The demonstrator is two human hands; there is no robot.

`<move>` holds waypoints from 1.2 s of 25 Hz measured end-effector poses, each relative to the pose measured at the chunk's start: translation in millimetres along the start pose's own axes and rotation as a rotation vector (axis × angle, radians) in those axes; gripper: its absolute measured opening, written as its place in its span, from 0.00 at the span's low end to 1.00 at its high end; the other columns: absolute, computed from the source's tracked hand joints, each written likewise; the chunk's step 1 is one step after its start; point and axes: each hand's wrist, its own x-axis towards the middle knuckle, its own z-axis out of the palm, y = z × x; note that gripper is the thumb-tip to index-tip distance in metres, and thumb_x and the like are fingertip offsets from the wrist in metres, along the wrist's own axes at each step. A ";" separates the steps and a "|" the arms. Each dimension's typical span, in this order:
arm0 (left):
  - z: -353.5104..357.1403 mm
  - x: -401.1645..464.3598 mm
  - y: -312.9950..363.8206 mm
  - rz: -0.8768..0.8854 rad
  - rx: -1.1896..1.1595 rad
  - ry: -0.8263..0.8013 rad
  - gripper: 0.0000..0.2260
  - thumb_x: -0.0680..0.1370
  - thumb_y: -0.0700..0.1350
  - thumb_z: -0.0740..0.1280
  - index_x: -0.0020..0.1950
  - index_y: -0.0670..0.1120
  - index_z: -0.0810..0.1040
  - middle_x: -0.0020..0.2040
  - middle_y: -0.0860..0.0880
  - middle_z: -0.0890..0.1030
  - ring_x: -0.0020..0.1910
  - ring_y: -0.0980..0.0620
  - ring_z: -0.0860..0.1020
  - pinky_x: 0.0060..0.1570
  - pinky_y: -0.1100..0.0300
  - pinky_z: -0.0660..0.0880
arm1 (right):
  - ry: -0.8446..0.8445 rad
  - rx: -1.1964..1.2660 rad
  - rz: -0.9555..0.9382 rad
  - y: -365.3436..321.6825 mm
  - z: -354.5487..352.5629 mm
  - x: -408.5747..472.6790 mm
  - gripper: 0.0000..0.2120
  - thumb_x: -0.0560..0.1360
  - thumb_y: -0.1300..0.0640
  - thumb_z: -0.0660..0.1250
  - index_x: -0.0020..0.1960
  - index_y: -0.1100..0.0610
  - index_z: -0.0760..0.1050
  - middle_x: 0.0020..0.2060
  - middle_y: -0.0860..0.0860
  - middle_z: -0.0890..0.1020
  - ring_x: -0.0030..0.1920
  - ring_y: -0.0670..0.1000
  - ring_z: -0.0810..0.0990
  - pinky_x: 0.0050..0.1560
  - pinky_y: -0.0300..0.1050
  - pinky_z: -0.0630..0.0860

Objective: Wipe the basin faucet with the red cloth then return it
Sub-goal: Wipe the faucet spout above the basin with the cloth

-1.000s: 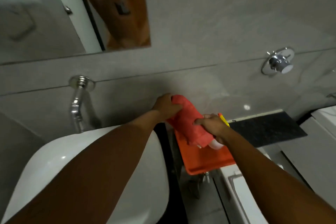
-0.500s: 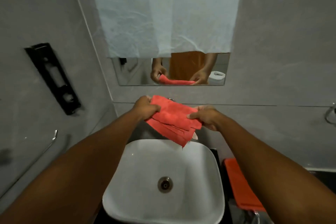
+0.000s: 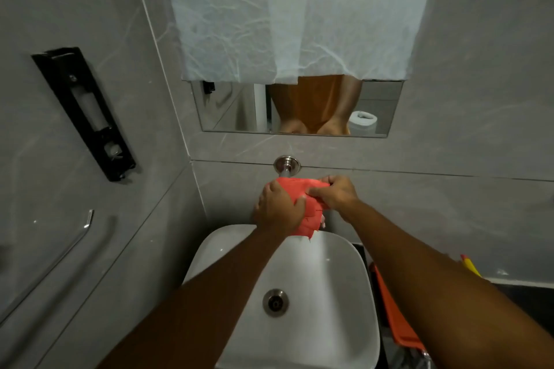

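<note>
Both the left hand (image 3: pixel 277 207) and right hand (image 3: pixel 334 196) clench the red cloth (image 3: pixel 302 204), wrapped over the faucet (image 3: pixel 287 165) spout at the basin's (image 3: pixel 353 272) far edge. Its loose lower corner dangles into the bowl, so it may drag through any water there, and the bunched folds may miss the spout's underside.

A white basin (image 3: pixel 356 293) sits beside an orange tray (image 3: pixel 395 317) on the dark counter (image 3: pixel 521 305).
</note>
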 end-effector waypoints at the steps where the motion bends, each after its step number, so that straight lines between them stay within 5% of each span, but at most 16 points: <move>1: 7.9 0.6 5.8 -0.031 -0.011 -0.066 0.34 0.75 0.56 0.70 0.73 0.38 0.65 0.70 0.38 0.75 0.68 0.37 0.74 0.67 0.43 0.72 | 0.091 -0.117 -0.146 -0.1 -5.0 1.4 0.19 0.67 0.51 0.77 0.54 0.56 0.79 0.55 0.56 0.82 0.54 0.55 0.82 0.58 0.51 0.80; 4: 14.0 20.0 12.4 -0.208 -0.086 -0.125 0.33 0.75 0.58 0.70 0.71 0.38 0.68 0.65 0.38 0.79 0.63 0.38 0.79 0.63 0.46 0.75 | 0.488 -0.740 -0.628 0.6 -31.6 22.9 0.32 0.74 0.44 0.66 0.73 0.56 0.64 0.75 0.59 0.64 0.75 0.60 0.63 0.74 0.56 0.64; 6: 12.2 33.4 13.6 -0.251 -0.125 -0.183 0.32 0.74 0.62 0.70 0.68 0.40 0.74 0.60 0.40 0.81 0.55 0.42 0.80 0.56 0.51 0.75 | 0.552 -1.019 -0.731 -0.9 -45.0 40.4 0.41 0.75 0.43 0.63 0.78 0.61 0.50 0.79 0.64 0.51 0.79 0.63 0.50 0.78 0.61 0.54; 8: 8.5 43.6 6.5 -0.236 -0.177 -0.233 0.30 0.72 0.60 0.72 0.64 0.40 0.78 0.52 0.43 0.81 0.47 0.45 0.78 0.49 0.54 0.76 | 0.512 -1.172 -0.675 1.4 -46.0 52.4 0.50 0.73 0.37 0.63 0.78 0.65 0.41 0.78 0.67 0.43 0.79 0.66 0.42 0.78 0.65 0.50; 11: 3.1 58.8 -20.1 -0.303 -0.615 -0.540 0.32 0.68 0.58 0.77 0.66 0.41 0.78 0.54 0.44 0.84 0.52 0.44 0.83 0.58 0.46 0.81 | 0.442 -1.203 -0.532 0.3 -31.0 64.5 0.64 0.65 0.26 0.63 0.75 0.68 0.32 0.76 0.70 0.38 0.77 0.70 0.37 0.76 0.68 0.42; 14: 4.9 65.4 -43.6 -0.310 -0.918 -0.904 0.28 0.72 0.57 0.74 0.69 0.47 0.76 0.62 0.40 0.84 0.61 0.38 0.82 0.60 0.39 0.80 | 0.432 -1.178 -0.480 0.2 -24.7 76.6 0.69 0.61 0.23 0.63 0.72 0.68 0.28 0.75 0.71 0.36 0.76 0.72 0.35 0.75 0.71 0.41; 16: 1.9 69.1 -44.7 -0.321 -0.981 -0.955 0.22 0.74 0.54 0.72 0.65 0.48 0.79 0.56 0.42 0.87 0.55 0.42 0.85 0.53 0.42 0.83 | 0.441 -1.168 -0.504 3.4 -25.4 83.2 0.70 0.60 0.22 0.63 0.72 0.68 0.27 0.75 0.71 0.37 0.76 0.72 0.36 0.74 0.72 0.40; 18: 1.9 65.0 -34.3 -0.300 -0.865 -0.809 0.19 0.72 0.53 0.74 0.59 0.47 0.81 0.51 0.44 0.87 0.46 0.47 0.87 0.51 0.43 0.84 | 0.426 -1.134 -0.519 4.3 -25.9 83.5 0.70 0.59 0.22 0.64 0.74 0.68 0.29 0.75 0.71 0.39 0.76 0.72 0.38 0.73 0.72 0.38; 22: 27.9 25.5 -12.1 -0.170 -0.290 -0.062 0.28 0.72 0.59 0.75 0.65 0.44 0.75 0.56 0.47 0.83 0.51 0.46 0.83 0.54 0.47 0.83 | 0.424 -1.105 -0.531 4.0 -25.3 84.5 0.71 0.58 0.22 0.64 0.75 0.68 0.32 0.76 0.71 0.40 0.76 0.71 0.38 0.73 0.72 0.39; 24: 34.8 16.6 -15.7 -0.150 -0.326 -0.019 0.31 0.72 0.60 0.74 0.69 0.45 0.71 0.58 0.48 0.81 0.55 0.46 0.82 0.54 0.48 0.82 | 0.420 -1.086 -0.532 4.5 -25.7 86.1 0.72 0.58 0.22 0.65 0.74 0.67 0.29 0.75 0.70 0.39 0.76 0.71 0.38 0.73 0.71 0.39; 27: 28.4 33.6 -31.8 -0.175 -0.673 -0.279 0.24 0.73 0.55 0.76 0.64 0.47 0.77 0.59 0.45 0.84 0.57 0.43 0.83 0.57 0.48 0.81 | 0.415 -1.064 -0.548 6.6 -26.7 87.8 0.72 0.57 0.22 0.65 0.74 0.67 0.28 0.75 0.70 0.39 0.76 0.70 0.36 0.72 0.71 0.37; 30: 21.9 49.5 -51.0 -0.240 -0.901 -0.722 0.24 0.70 0.50 0.76 0.64 0.46 0.79 0.58 0.42 0.86 0.57 0.40 0.85 0.58 0.43 0.81 | 0.402 -1.037 -0.556 5.7 -27.3 87.3 0.73 0.57 0.21 0.65 0.74 0.66 0.28 0.75 0.69 0.37 0.76 0.70 0.36 0.72 0.71 0.37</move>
